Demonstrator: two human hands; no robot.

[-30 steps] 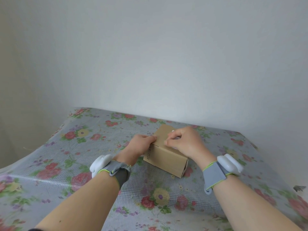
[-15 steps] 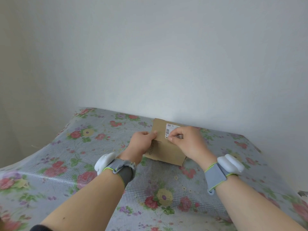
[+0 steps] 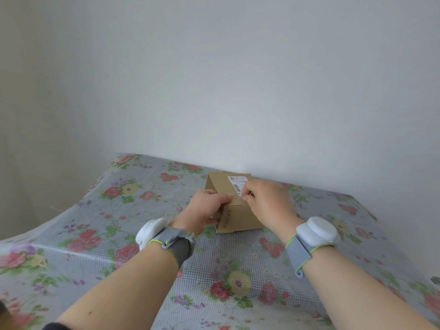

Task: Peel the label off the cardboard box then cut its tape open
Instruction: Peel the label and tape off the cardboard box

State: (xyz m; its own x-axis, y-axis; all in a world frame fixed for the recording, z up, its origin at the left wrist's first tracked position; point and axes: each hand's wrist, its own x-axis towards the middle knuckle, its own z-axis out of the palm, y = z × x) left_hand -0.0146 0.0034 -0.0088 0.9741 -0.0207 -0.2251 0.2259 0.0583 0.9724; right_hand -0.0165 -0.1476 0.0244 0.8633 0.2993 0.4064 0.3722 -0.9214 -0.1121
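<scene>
A small brown cardboard box (image 3: 240, 217) stands on the floral tablecloth, its top face tilted toward me. A white printed label (image 3: 237, 183) with a barcode sticks on the top face near the far edge. My left hand (image 3: 209, 210) grips the box's left near corner, thumb on the top edge. My right hand (image 3: 266, 201) rests on the box's right side, with thumb and forefinger pinched at the label's near right corner. The hand hides part of the label. No tape or cutting tool is visible.
The table (image 3: 95, 234) wears a grid-patterned cloth with flowers and drops off at the left and near edges. A plain white wall (image 3: 238, 91) rises right behind the box. Both wrists carry grey bands with white pods.
The box has been turned and tipped so its labelled top face points toward me. My right fingers shifted onto the label's corner; my left hand kept its grip.
</scene>
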